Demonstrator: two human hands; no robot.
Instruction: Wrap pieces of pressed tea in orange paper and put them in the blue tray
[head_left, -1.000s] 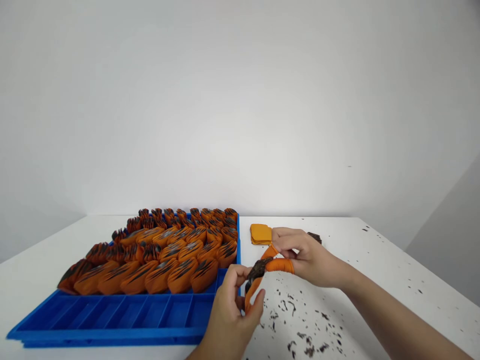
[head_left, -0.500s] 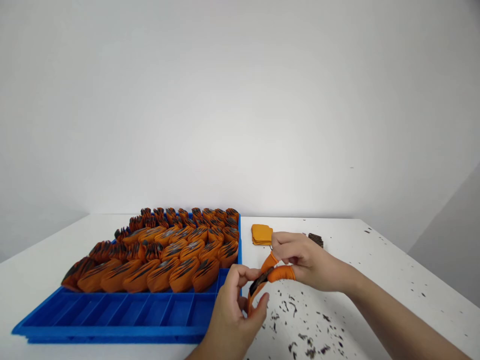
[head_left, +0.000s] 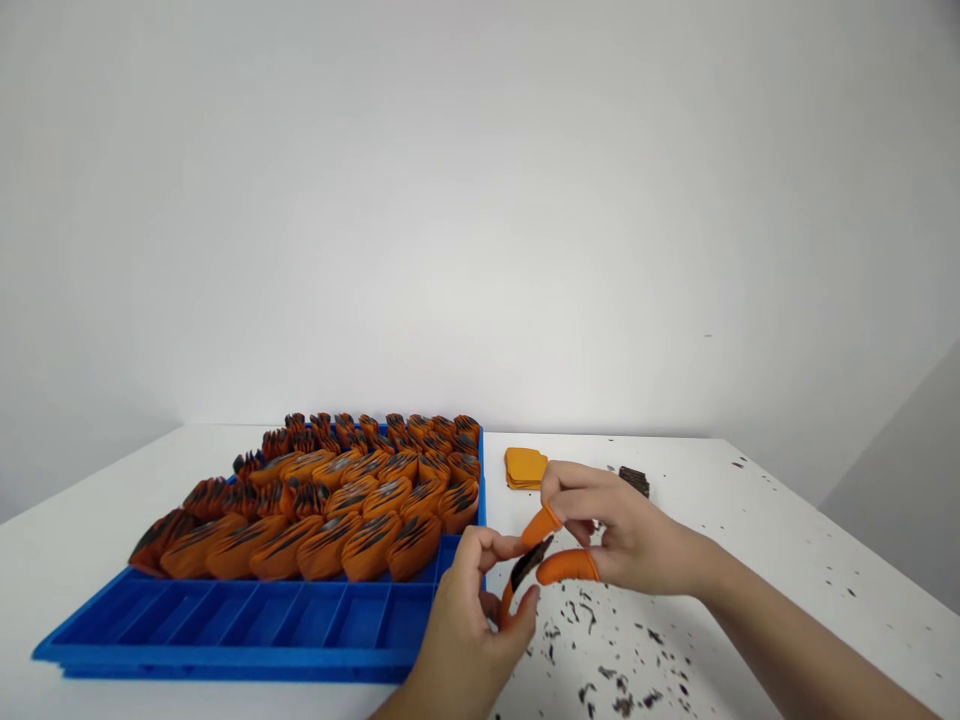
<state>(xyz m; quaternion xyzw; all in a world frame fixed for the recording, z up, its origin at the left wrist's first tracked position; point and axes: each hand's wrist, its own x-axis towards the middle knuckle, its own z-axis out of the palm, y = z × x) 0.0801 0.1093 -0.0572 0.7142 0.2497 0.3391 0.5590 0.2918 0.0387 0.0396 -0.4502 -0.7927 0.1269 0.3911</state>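
My left hand (head_left: 466, 618) pinches a small folded orange pouch (head_left: 506, 602) between thumb and fingers. A thin dark, flaky piece (head_left: 529, 567) sticks up from the pouch's opening. At its upper end is my right hand (head_left: 626, 530), with orange finger cots on the thumb and index finger. Those two fingertips are spread apart: the index tip lies close against the top of the dark piece, while the thumb stands off with a gap. Whether the index tip touches it I cannot tell for sure.
At left, a blue divided tray (head_left: 225, 655) holds rows of dark-filled orange pouches (head_left: 360, 545); its front compartments are bare. Behind my right hand lie a stack of yellow-orange pieces (head_left: 525, 467) and a dark stack (head_left: 634, 482). Dark crumbs (head_left: 622, 690) litter the white table (head_left: 795, 600).
My right thumb has dropped away from the dark piece, widening the gap to the index finger. The left hand keeps its hold on the pouch. The whole view has shifted slightly.
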